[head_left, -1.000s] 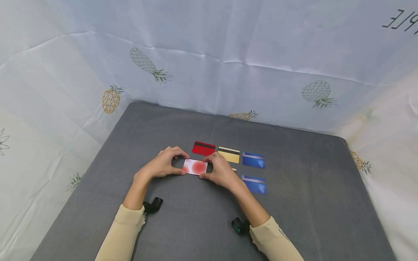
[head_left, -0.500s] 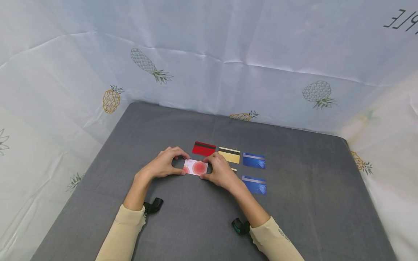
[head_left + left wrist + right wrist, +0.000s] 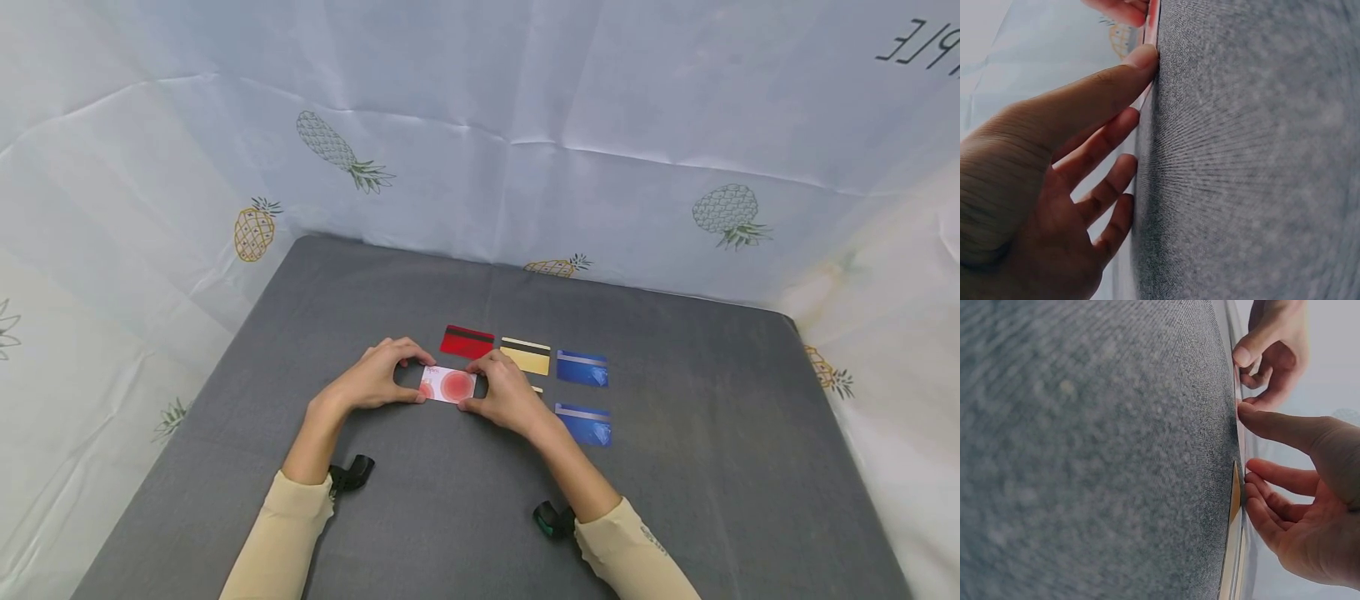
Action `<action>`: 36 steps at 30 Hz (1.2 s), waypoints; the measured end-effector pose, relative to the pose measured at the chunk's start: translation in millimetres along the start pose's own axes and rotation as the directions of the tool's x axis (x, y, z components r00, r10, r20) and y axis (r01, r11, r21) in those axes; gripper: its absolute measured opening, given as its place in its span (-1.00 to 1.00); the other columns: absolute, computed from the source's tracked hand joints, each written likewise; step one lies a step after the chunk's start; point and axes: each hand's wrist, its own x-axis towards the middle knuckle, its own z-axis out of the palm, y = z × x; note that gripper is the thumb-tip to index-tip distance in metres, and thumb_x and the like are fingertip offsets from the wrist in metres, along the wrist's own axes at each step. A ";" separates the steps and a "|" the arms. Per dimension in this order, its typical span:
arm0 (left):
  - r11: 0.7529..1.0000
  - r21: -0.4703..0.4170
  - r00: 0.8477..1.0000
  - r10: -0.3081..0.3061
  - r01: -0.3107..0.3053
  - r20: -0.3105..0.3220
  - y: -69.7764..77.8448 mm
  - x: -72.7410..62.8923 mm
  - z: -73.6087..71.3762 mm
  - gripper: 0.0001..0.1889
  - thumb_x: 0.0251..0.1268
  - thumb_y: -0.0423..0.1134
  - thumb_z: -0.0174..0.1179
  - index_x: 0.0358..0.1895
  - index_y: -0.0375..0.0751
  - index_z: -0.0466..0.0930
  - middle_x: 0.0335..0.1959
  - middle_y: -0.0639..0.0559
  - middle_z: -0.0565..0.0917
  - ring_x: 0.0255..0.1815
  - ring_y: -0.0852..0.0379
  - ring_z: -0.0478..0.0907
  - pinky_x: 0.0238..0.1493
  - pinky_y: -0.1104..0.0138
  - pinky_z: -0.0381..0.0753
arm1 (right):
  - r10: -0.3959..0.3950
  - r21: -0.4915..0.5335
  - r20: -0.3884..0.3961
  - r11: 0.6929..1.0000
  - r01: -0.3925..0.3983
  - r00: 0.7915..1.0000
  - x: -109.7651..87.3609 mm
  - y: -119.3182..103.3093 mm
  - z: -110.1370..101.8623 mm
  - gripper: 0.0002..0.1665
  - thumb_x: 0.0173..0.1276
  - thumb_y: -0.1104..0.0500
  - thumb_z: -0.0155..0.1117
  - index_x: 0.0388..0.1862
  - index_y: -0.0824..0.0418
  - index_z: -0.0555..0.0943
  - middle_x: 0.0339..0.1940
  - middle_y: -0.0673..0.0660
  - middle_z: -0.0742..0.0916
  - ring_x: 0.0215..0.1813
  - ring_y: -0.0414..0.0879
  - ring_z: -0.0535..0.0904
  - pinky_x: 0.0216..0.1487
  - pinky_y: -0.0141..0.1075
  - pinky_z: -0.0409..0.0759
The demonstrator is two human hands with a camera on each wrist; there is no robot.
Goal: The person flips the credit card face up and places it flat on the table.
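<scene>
A white-and-pink card (image 3: 448, 385) with a large red circle lies flat at the grey cloth, in the middle of the head view. My left hand (image 3: 375, 377) holds its left end, thumb at the near edge and index finger at the far edge. At the opposite end, my right hand (image 3: 508, 397) grips the same two edges between thumb and index finger. The left wrist view shows the thumb (image 3: 1141, 57) against the card's edge, close on the cloth. Just beyond the right hand lies a gold card (image 3: 528, 360); another light-edged card (image 3: 538, 390) is mostly hidden beneath that hand.
Behind the pink card lies a red card (image 3: 467, 342) with a black stripe. Two blue cards, a far one (image 3: 582, 369) and a near one (image 3: 583, 425), sit to the right. A pineapple-print curtain (image 3: 480, 167) surrounds the grey table (image 3: 697, 467) at the back and sides.
</scene>
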 end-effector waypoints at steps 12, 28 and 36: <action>0.999 0.009 0.999 0.034 -0.034 -0.007 6.1 2.3 0.3 -0.46 0.16 -0.16 0.66 0.22 -0.18 0.75 0.15 -0.05 0.77 0.04 0.03 0.56 0.20 0.05 0.47 | -0.007 0.022 -0.041 1.000 0.008 0.999 -6.6 5.3 -7.0 -0.39 0.22 0.11 0.72 0.20 0.32 0.75 0.16 0.23 0.75 0.19 0.10 0.65 0.32 0.03 0.67; 0.994 0.050 0.992 0.089 -0.094 0.086 53.7 27.4 12.4 -0.46 0.21 -0.13 0.62 0.25 -0.12 0.73 0.21 0.00 0.74 0.21 -0.03 0.56 0.30 -0.08 0.54 | 0.033 0.002 -0.109 0.999 -0.033 0.994 -33.3 22.9 -32.6 -0.35 0.21 0.06 0.73 0.23 0.28 0.74 0.17 0.22 0.77 0.21 0.13 0.70 0.36 0.12 0.63; 0.988 0.120 0.988 0.081 -0.098 0.135 66.2 40.4 26.8 -0.41 0.21 -0.07 0.63 0.30 -0.10 0.71 0.26 0.02 0.72 0.30 -0.01 0.55 0.38 -0.06 0.54 | 0.076 -0.023 -0.095 0.997 -0.079 0.993 -42.3 31.8 -41.9 -0.30 0.21 0.05 0.73 0.27 0.29 0.72 0.23 0.21 0.77 0.28 0.13 0.70 0.39 0.09 0.65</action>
